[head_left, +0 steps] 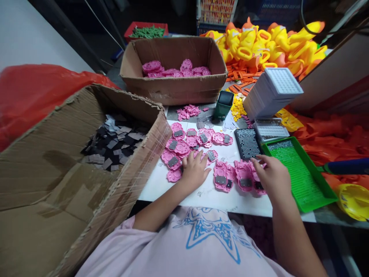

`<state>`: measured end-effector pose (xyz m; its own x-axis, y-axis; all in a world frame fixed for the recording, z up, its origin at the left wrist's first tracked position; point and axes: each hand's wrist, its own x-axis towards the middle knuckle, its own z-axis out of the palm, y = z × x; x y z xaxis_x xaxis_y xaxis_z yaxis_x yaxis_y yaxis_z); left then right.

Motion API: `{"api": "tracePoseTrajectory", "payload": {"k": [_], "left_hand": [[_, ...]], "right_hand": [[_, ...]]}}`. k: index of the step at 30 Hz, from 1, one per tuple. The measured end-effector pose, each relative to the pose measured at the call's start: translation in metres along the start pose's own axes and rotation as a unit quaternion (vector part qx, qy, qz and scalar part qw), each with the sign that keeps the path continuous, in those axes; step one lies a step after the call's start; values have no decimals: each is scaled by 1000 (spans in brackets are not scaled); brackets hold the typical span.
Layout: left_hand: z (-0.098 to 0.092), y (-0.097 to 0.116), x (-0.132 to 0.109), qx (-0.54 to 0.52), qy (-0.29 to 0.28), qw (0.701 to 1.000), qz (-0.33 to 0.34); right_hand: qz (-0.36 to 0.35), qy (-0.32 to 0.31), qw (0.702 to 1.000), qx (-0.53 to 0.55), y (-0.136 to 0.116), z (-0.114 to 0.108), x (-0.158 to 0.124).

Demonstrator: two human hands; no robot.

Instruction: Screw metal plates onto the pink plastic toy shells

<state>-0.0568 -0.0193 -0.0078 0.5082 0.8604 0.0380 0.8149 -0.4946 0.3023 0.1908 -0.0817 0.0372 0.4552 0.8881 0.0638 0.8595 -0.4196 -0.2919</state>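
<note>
My left hand [195,171] lies palm down with fingers spread over pink plastic casings, partly hiding them. Around it are several more pink casings [179,147], many with a grey or black rectangular piece inside. On the right, my right hand [273,175] hovers beside the front row of pink casings [221,177], covering part of the rightmost one. Its thumb and forefinger tips come close together near the black tray [247,144] of small metal parts; anything between them is too small to make out. A green ribbed tray [300,177] sits just right of this hand.
At left stands a large cardboard box [155,154] with dark and grey flat pieces [111,144]. Behind the casings are another box [173,90] of pink parts, a dark green container [223,105] and stacked white trays [271,94]. Yellow toys [253,46] pile up at the back right.
</note>
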Motion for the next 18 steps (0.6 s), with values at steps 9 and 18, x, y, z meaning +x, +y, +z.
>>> {"api": "tracePoseTrajectory", "payload": {"k": [9,18], "left_hand": [[-3,-8,0,-62,61,996,17],[-21,-28,-2,-194,190,962,40]], "right_hand": [[-74,-85,985,-132,-33,15,150],[42,-174,950,-257,-57,62,228]]}}
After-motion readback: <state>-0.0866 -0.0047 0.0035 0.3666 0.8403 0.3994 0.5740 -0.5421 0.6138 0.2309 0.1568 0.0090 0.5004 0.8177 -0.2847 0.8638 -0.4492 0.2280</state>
